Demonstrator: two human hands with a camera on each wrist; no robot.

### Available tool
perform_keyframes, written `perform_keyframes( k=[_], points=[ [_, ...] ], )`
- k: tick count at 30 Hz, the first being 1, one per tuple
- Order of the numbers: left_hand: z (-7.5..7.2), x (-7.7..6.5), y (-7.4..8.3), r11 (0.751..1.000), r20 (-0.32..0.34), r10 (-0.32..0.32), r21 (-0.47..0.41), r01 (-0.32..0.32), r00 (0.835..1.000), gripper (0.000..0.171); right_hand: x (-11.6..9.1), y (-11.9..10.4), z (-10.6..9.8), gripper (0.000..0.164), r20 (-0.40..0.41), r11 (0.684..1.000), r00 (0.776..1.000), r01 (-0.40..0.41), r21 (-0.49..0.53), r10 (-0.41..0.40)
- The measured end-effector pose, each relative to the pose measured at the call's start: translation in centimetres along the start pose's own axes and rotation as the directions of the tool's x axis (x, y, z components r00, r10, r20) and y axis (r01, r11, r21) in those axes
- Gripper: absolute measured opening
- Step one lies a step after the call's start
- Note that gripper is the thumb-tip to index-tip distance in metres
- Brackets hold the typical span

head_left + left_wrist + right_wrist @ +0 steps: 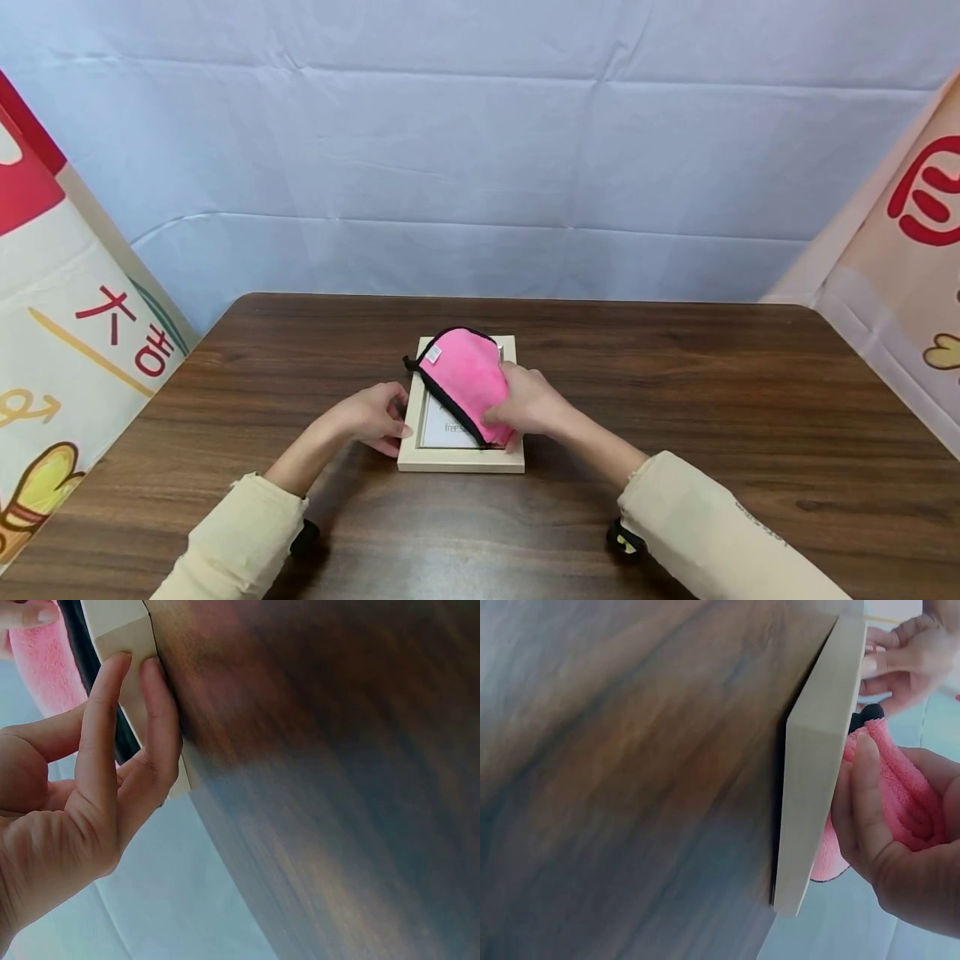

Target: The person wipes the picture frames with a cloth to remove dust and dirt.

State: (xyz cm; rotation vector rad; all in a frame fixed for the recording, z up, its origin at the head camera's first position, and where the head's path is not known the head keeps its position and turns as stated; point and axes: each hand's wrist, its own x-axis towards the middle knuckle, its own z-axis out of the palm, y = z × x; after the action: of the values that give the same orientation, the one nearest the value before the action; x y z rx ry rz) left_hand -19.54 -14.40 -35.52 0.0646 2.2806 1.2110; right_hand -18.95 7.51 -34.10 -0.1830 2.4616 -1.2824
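A cream picture frame (461, 461) lies flat on the table, with printed white paper inside it. Over much of the frame's face spreads a pink cloth (468, 375) with black edging and a small white label. My right hand (531, 402) grips the cloth at its right side; in the right wrist view the pink cloth (904, 799) is bunched between thumb and fingers. At the frame's left edge my left hand (371, 419) holds on, fingertips against its side in the left wrist view. Part of the paper is hidden under the cloth.
The dark wooden table (675, 367) extends around the frame on all sides. Behind it hangs a pale blue sheet (450, 167). Printed hangings stand at the left (82, 333) and right (907, 292). Both forearms wear cream sleeves (232, 533).
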Motion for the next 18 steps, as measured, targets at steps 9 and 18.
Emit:
perform_keyframes(
  k=[9,18],
  points=[
    [0.0,-0.1,-0.1,1.0,0.01,0.025,-0.011,-0.025,1.0,0.032,0.3,0.4,-1.0,0.035,-0.047,1.0,0.999,-0.023,-0.004,0.022],
    [0.0,0.1,-0.2,1.0,-0.003,0.016,0.006,-0.016,1.0,0.033,0.1,0.4,-1.9,0.039,-0.058,1.0,0.998,-0.023,0.015,0.024]
  ],
)
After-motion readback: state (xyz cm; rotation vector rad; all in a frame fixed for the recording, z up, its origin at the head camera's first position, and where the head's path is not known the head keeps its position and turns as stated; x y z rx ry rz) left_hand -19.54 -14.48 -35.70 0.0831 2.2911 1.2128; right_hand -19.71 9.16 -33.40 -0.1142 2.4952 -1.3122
